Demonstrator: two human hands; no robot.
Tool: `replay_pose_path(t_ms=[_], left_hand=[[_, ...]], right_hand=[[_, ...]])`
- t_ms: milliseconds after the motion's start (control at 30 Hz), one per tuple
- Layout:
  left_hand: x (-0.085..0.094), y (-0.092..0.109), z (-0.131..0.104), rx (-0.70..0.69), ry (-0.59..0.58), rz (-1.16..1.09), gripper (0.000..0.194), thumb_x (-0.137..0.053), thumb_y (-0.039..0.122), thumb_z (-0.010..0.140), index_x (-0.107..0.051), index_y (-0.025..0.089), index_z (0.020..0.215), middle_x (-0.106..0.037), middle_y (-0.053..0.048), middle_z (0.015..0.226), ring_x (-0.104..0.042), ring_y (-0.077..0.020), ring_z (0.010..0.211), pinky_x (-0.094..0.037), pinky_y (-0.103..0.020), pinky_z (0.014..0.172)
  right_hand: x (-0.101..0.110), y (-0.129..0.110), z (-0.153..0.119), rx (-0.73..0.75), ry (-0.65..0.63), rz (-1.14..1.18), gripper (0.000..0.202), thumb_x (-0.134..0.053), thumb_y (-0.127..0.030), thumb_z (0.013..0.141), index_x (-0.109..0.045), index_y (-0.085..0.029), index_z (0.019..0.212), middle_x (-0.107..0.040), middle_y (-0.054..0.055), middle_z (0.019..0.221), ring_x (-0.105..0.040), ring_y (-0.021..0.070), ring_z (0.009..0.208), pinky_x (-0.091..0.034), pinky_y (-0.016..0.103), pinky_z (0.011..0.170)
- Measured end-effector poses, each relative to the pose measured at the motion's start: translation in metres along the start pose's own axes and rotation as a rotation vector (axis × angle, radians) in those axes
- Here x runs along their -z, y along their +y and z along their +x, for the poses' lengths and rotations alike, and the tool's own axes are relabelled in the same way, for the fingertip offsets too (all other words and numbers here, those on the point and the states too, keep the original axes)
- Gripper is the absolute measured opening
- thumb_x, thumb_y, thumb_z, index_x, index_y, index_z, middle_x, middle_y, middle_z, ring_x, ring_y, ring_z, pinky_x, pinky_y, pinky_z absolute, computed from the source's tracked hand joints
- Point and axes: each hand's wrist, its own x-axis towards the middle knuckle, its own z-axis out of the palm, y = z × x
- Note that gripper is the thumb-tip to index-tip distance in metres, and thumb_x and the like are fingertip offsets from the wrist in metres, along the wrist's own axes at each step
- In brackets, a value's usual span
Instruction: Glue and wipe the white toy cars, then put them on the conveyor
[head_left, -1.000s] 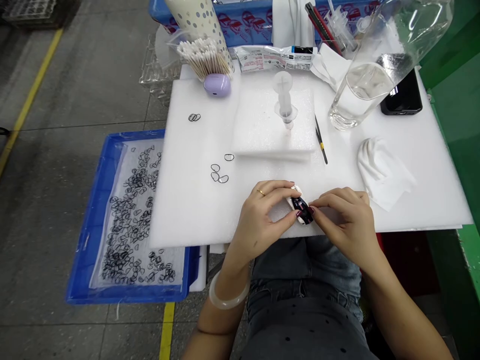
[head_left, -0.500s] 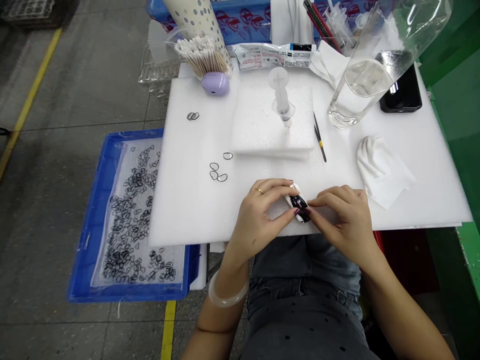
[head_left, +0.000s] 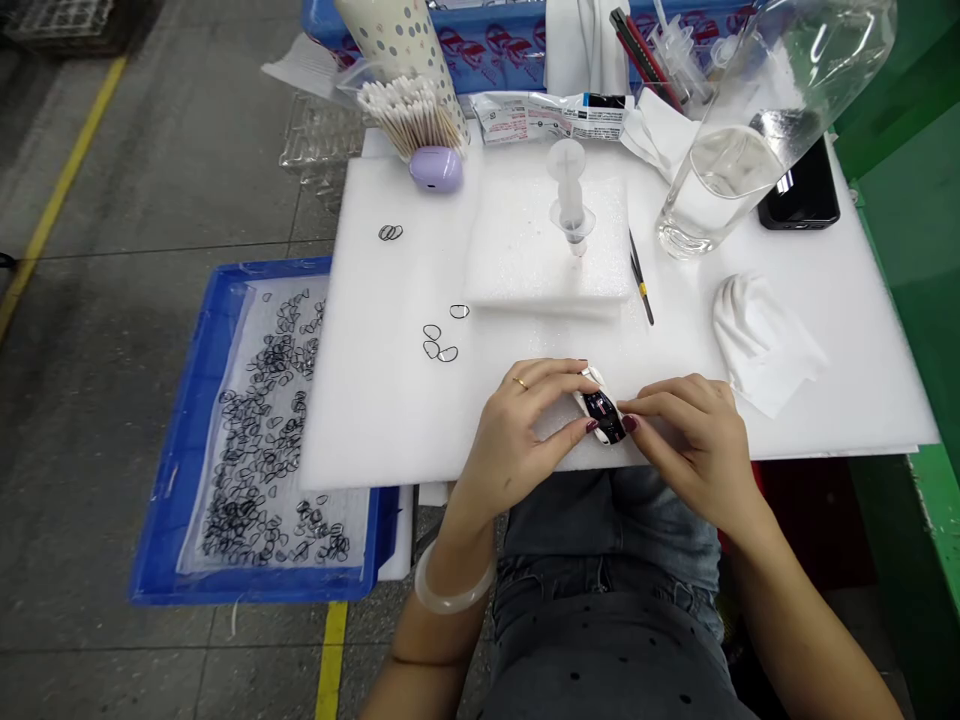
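A small oval piece (head_left: 606, 415) with a glossy black face and a white rim lies between my two hands, tilted, just above the table's front edge. My left hand (head_left: 521, 420) grips it, with fingers along its top and the thumb on its lower left side. My right hand (head_left: 686, 440) has index finger and thumb pinched close together at its right edge. Whether those fingertips also hold some tiny part cannot be seen. Several thin black rings (head_left: 439, 343) lie on the white foam to the left. Behind my hands, a syringe (head_left: 572, 205) stands upright in a white foam block (head_left: 517, 255).
Tweezers (head_left: 641, 278) lie right of the block, near a white cloth (head_left: 765, 340). A clear water container (head_left: 705, 185) and a black phone (head_left: 806, 190) stand at back right. Cotton swabs (head_left: 409, 115) and a purple case (head_left: 436, 170) sit back left. A blue tray (head_left: 161, 500) holds many rings.
My right thumb has slid off the black face to the piece's right edge, uncovering more of it. My left hand keeps its grip. The whole view has shifted slightly.
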Motion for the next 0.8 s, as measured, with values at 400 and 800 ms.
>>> replay_pose_path(t_ms=[400,800], left_hand=[[0.003,-0.001,0.000,0.011,-0.016,-0.018,0.031,-0.078,0.016,0.081,-0.069,0.024,0.110,-0.069,-0.006,0.122,-0.061,-0.0232,0.119,-0.049,-0.044,0.104],[0.003,0.001,0.001,0.029,-0.009,-0.014,0.028,-0.076,0.015,0.083,-0.069,0.025,0.109,-0.070,-0.006,0.120,-0.062,-0.0248,0.118,-0.050,-0.047,0.103]], right_hand=[[-0.004,0.004,-0.006,0.093,0.109,0.025,0.015,-0.065,-0.012,0.088,-0.070,-0.021,0.098,-0.073,0.002,0.088,-0.061,0.0172,0.079,-0.044,0.036,0.071],[-0.016,0.015,-0.017,0.382,0.165,-0.190,0.047,-0.068,-0.015,0.082,-0.065,-0.030,0.126,-0.074,0.003,0.105,-0.060,0.0187,0.078,-0.051,0.034,0.069]])
